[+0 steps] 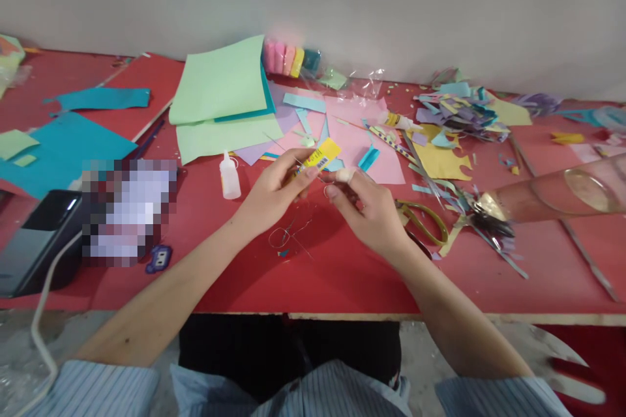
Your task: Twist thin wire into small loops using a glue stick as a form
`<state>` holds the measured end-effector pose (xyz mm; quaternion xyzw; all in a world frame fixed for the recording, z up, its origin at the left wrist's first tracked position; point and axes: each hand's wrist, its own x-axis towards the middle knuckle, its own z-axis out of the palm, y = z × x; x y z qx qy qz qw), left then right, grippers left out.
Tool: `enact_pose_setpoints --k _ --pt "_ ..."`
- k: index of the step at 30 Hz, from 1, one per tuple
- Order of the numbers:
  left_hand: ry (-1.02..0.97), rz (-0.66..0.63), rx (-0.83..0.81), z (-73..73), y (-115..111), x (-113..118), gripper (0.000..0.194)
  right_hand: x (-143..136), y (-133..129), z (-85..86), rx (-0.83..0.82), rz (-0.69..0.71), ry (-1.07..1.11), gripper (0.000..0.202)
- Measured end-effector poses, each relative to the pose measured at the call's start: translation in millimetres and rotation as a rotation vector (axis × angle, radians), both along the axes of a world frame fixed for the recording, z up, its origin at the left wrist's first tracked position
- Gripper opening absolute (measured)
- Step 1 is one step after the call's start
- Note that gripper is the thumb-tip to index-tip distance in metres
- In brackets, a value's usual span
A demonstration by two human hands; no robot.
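Note:
My left hand [278, 189] is closed on a small yellow packet [327, 154] with a printed barcode, its thumb lying across the near side. Close beside it, my right hand [369, 207] pinches a thin wire or thread, too fine to tell which, with a small loop showing by the thumb. A light wrap covers one of the right fingers. Below the hands, thin curled strands [280, 238] lie on the red table. To the left of my left hand stands a small white squeeze bottle [229, 179]. Scissors with yellow-green handles [430, 221] lie by my right wrist, partly hidden.
Green paper sheets [220, 88] and pink paper [386, 163] spread behind the hands. Paper scraps [460, 111] pile at the back right. A clear bottle [552, 192] lies at right. A dark device [36, 254] with a white cable and a blurred screen [132, 208] are at left.

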<state>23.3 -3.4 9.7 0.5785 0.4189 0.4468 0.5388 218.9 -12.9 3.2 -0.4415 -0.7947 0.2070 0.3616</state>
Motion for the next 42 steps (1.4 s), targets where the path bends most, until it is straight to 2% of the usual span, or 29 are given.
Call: enact_pose_setpoints --k 4,7,10,14,17,20,26,36,42 --pt "-0.044 -0.046 -0.026 -1.0 -5 4 0.043 -3 -3 0.8 0.061 -0.012 -0.024 0.016" --pt "-0.125 0.008 -0.026 -1.9 -5 3 0.043 0 -4 1.8 0.064 -0.004 -0.057 0.017" --pt "-0.108 0.067 0.025 -1.8 -4 2 0.038 1 -4 1.9 0.090 0.014 -0.090 0.019" --pt "-0.056 0.090 0.010 0.0 -6 3 0.040 -3 -6 1.4 0.112 -0.016 -0.057 0.015" --pt "-0.117 0.062 0.013 0.3 -7 3 0.037 -7 -9 3.5 0.144 -0.041 -0.015 0.011" --pt "-0.227 0.024 0.056 -0.1 -9 2 0.036 -10 -11 8.6 0.213 -0.036 -0.011 0.012" --pt "-0.323 0.079 0.190 2.2 -8 0 0.044 -8 -11 15.5 0.338 -0.046 -0.098 0.016" --pt "-0.251 0.100 0.270 1.2 -8 -3 0.033 -5 -10 7.7 0.383 -0.082 -0.082 0.012" --pt "-0.165 0.025 0.313 3.6 -14 -2 0.033 -6 -14 10.1 0.389 -0.064 -0.080 0.011"
